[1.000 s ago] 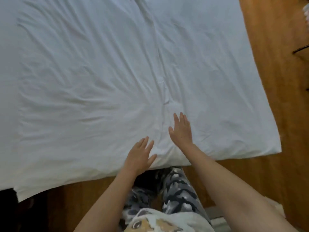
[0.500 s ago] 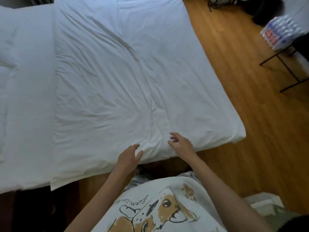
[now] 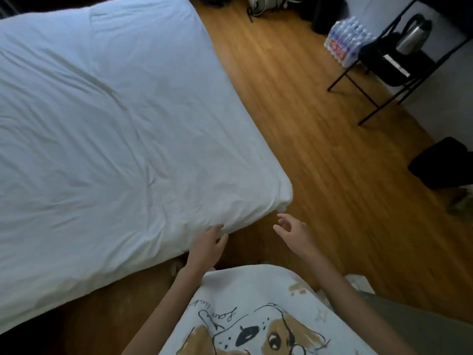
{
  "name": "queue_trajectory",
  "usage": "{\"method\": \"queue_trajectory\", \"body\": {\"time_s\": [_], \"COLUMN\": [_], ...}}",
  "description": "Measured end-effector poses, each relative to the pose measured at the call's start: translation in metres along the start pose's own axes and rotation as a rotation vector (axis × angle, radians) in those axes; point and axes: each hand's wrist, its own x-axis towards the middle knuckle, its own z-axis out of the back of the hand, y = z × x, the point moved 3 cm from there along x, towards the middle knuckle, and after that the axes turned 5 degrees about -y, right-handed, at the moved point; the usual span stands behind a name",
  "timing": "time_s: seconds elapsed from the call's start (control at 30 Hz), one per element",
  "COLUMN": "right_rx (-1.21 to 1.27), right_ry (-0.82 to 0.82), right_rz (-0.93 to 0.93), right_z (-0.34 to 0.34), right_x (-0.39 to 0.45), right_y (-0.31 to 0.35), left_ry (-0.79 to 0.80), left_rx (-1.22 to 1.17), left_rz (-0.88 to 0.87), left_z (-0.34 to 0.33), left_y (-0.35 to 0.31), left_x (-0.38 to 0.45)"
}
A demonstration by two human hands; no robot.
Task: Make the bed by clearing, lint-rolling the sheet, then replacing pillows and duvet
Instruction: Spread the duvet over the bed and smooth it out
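One white duvet covers the bed, spread flat with shallow creases, filling the left and centre of the view; its near-right corner is rounded and hangs just over the wooden floor. Two bare hands are in view. The left hand is at the near edge of the duvet, left of that corner — its fingertips touch or just overlap the hem, fingers relaxed and slightly spread, gripping nothing. The right hand is clear of the fabric, over the floor just near-right of the corner; its fingers are loosely curled and apart, holding nothing, pointing toward the corner. The duvet therefore lies to the far left of both hands, with only the left in possible contact. The person wears one white T-shirt with a dog print, visible at the near edge. On the far right of the floor: one shrink-wrapped pack of water bottles, one black folding chair, and one metal kettle — whether it rests on a surface cannot be determined. One dark bag sits at the right edge, and one light-coloured bag lies at the far end of the floor.
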Motion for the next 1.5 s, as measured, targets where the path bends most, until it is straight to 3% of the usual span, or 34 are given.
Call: {"method": "queue_trajectory", "body": {"time_s": [0.23,0.53,0.8,0.97,1.1,1.27,1.37,1.5], "right_rx": [0.05,-0.075,-0.241,-0.381,-0.59,-0.721,-0.699,-0.457], "right_ry": [-0.012,0.033,0.224,0.417,0.624,0.762,0.805,0.754], "right_rz": [-0.145,-0.184,-0.051,0.108,0.284,0.431,0.38,0.191], "right_z": [0.096,0.192,0.244,0.235,0.224,0.191,0.142,0.062], "right_x": [0.049,0.156,0.25,0.313,0.355,0.393,0.404,0.405], "right_y": [-0.064,-0.081,-0.082,-0.083,-0.091,-0.11,-0.132,-0.166], "left_ry": [0.056,0.009,0.05,-0.045,-0.223,-0.389,-0.459,-0.585], "left_rx": [0.041,0.067,0.124,-0.024,-0.227,-0.51,-0.659,-0.775], "left_rz": [-0.05,0.001,0.074,0.346,0.651,0.999,1.128,1.185], "left_z": [-0.05,-0.076,-0.11,-0.15,-0.197,-0.276,-0.329,-0.38], "left_y": [-0.103,-0.177,-0.236,-0.235,-0.236,-0.237,-0.223,-0.191], "left_x": [0.038,0.181,0.25,0.244,0.217,0.195,0.203,0.23]}}
